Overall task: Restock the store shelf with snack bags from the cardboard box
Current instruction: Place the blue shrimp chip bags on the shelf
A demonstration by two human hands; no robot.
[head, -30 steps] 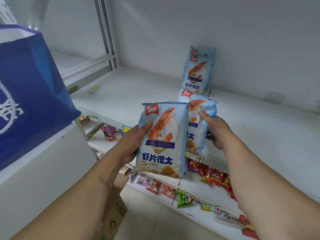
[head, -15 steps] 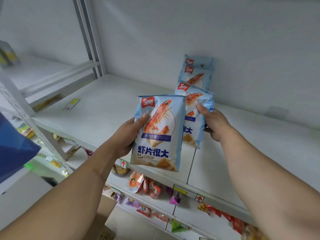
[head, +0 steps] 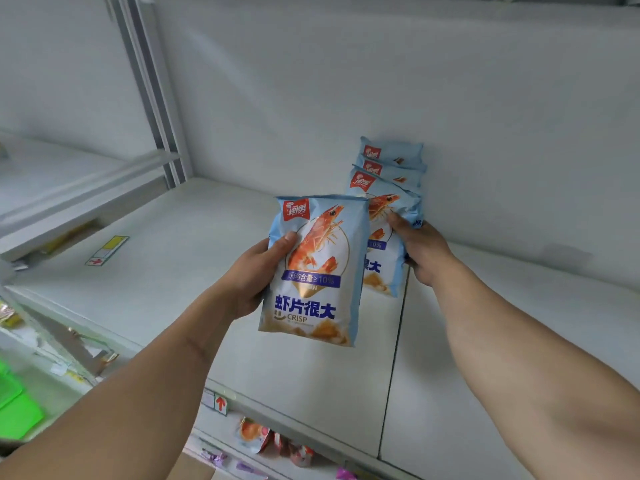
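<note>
My left hand (head: 254, 268) grips a light-blue prawn-crisp snack bag (head: 313, 271) by its left edge, upright above the white shelf (head: 166, 271). Behind it, my right hand (head: 420, 247) holds a second identical bag (head: 384, 261) by its right edge, close in front of two more such bags (head: 391, 162) that stand against the shelf's back wall. The held bags overlap in view; the nearer one hides the left part of the other. The cardboard box shows only as a brown corner (head: 194, 469) at the bottom.
A yellow price label (head: 107, 251) lies on the shelf at the left. A metal upright (head: 152, 91) divides this bay from the one to the left. Below, lower shelves carry small colourful snack packets (head: 256, 434). Green items (head: 14, 403) sit at the far left.
Both hands have carried their bags up and deeper over the shelf, the right one closing on the standing bags. The view has swung up; the blue bag at the left is out of sight.
</note>
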